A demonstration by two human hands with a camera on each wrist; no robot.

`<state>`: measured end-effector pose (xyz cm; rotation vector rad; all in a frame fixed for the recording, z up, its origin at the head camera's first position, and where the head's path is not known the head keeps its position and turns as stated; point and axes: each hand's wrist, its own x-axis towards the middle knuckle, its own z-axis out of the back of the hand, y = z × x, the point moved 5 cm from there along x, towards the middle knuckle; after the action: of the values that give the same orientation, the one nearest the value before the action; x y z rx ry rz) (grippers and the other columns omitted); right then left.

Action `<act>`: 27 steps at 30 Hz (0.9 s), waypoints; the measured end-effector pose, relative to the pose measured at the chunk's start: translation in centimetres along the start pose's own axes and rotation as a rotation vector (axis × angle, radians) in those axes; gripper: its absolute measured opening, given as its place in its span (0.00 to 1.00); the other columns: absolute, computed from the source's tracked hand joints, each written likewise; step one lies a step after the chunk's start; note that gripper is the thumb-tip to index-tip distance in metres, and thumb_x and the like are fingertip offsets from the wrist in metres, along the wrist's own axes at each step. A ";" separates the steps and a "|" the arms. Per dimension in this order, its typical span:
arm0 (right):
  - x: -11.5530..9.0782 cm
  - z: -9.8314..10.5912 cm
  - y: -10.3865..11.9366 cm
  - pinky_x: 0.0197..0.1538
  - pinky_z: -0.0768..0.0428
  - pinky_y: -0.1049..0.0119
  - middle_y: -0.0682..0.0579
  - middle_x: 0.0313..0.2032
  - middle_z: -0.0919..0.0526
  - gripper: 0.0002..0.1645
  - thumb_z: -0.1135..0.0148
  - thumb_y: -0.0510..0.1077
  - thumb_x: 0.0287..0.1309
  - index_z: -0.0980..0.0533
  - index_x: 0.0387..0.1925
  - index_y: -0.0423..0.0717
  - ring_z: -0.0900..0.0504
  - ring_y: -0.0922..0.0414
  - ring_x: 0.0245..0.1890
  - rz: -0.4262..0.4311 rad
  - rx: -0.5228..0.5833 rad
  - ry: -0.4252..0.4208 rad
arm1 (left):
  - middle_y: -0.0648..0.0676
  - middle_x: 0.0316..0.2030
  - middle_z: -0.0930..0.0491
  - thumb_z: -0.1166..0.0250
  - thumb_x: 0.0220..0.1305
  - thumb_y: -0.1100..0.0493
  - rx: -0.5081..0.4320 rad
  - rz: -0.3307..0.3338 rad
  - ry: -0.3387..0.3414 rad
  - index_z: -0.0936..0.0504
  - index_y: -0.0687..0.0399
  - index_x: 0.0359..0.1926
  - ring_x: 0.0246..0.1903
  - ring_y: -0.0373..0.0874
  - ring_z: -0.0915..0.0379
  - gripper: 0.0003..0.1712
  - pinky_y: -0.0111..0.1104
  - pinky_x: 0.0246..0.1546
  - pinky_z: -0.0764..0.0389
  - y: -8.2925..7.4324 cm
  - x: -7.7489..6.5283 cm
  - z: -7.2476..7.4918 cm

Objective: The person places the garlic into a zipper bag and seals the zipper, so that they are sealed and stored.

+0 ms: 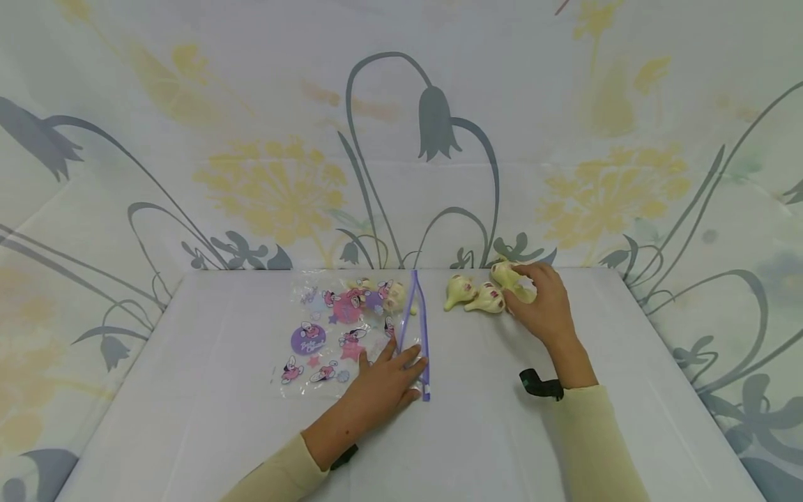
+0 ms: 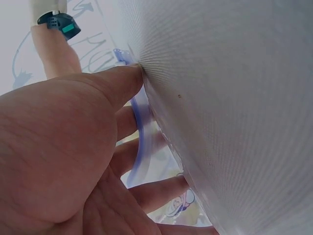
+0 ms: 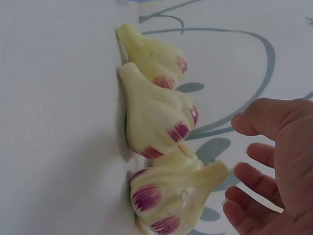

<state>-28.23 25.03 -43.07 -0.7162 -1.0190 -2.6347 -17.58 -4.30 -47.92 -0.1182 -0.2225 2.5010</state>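
**Tabletop [image 1: 470,439] with zip bag [image 1: 307,340], garlic bulbs [image 1: 486,298]**

The left hand [image 1: 384,380] lies on the bag's five o'clock side, fingers spread, gripping nothing. The right hand [image 1: 544,300] — fingers loosely curved, released — is at three o'clock from four loose bulbs, themselves between two and three o'clock from the bag. Another bulb [image 1: 396,298] shows inside it.

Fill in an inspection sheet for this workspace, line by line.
Surface: white tabletop.
Job's things: printed clear bag with a purple zip edge, lying flat on the left, garlic showing through its film; at least four loose garlic bulbs clustered to its right.
Clutter: nothing seen.
Hands: left hand rests spread on the bag by the zip edge; right hand is at the loose bulbs, fingers parted.
Cables: nothing seen.
Surroundings: floral-patterned backdrop behind and at both sides.
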 end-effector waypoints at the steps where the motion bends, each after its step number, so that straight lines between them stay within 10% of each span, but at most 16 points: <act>1: 0.0 0.0 -0.3 0.57 0.24 0.42 0.35 0.53 0.19 0.25 0.26 0.34 0.57 0.19 0.57 0.32 0.22 0.37 0.54 -0.009 0.000 0.008 | 0.52 0.78 0.32 0.36 0.76 0.44 -0.001 -0.001 0.002 0.25 0.46 0.76 0.77 0.67 0.40 0.32 0.76 0.58 0.29 0.0 0.0 -0.1; 27: -1.5 -0.7 -4.7 0.59 0.22 0.39 0.31 0.57 0.24 0.29 0.28 0.37 0.61 0.23 0.61 0.29 0.22 0.35 0.56 -0.173 -0.037 0.175 | 0.52 0.79 0.34 0.37 0.77 0.43 -0.014 0.006 0.021 0.27 0.45 0.77 0.78 0.68 0.43 0.33 0.77 0.60 0.32 0.1 0.1 -0.1</act>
<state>-28.98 28.08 -46.95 -0.4114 -1.0260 -2.8097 -17.75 -4.32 -48.04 -0.1508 -0.2321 2.5033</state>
